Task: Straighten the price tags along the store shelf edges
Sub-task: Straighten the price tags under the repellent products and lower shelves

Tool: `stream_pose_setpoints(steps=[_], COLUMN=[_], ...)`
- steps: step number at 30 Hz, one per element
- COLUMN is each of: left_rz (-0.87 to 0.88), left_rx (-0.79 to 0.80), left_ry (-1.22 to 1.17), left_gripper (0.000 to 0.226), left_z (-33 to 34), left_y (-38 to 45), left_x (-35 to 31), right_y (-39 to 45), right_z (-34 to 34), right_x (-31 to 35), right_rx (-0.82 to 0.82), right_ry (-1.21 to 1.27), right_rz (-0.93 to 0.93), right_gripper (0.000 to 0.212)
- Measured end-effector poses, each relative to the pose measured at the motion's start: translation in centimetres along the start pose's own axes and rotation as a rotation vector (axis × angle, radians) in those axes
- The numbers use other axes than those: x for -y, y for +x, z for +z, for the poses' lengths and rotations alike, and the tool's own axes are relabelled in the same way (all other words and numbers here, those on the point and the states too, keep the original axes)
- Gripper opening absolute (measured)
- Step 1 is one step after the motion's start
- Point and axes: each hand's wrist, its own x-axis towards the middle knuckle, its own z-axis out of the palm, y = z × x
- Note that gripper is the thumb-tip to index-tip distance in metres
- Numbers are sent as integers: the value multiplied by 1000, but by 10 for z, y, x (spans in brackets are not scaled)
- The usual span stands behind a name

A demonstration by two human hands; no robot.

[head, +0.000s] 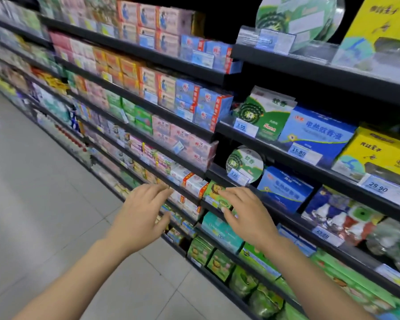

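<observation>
Two hands reach the black metal shelf edge (pixel 297 221): our right hand (pixel 245 213) sets its fingertips at the small pale-blue price tag (pixel 211 200) under the green lion-printed box (pixel 214 191), likely to level it, grip unclear; our left hand (pixel 141 211) hovers relaxed, empty.

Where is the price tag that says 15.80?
In the head view, the 15.80 price tag sits right of centre on a shelf edge, in front of the blue box, up and right of the right hand.
</observation>
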Motion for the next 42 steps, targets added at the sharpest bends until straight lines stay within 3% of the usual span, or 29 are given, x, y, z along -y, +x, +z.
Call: stream_pose_setpoints(steps=[17, 28, 35, 42], left_rz=[124, 193, 226, 242], left_rx=[288, 390, 481, 523], left_ry=[4, -21, -66, -82], left_gripper=[52, 52, 60, 68], left_z=[125, 183, 234, 260], left_y=[146, 200, 203, 195], left_x=[7, 23, 25, 32], right_y=[49, 68, 84, 113], right_z=[47, 68, 90, 103], right_x=[-154, -173, -176, -177], right_rx=[53, 54, 60, 46], right_ry=[39, -9, 24, -102], right_rz=[296, 392, 480, 492], right_gripper=[38, 40, 40, 34])
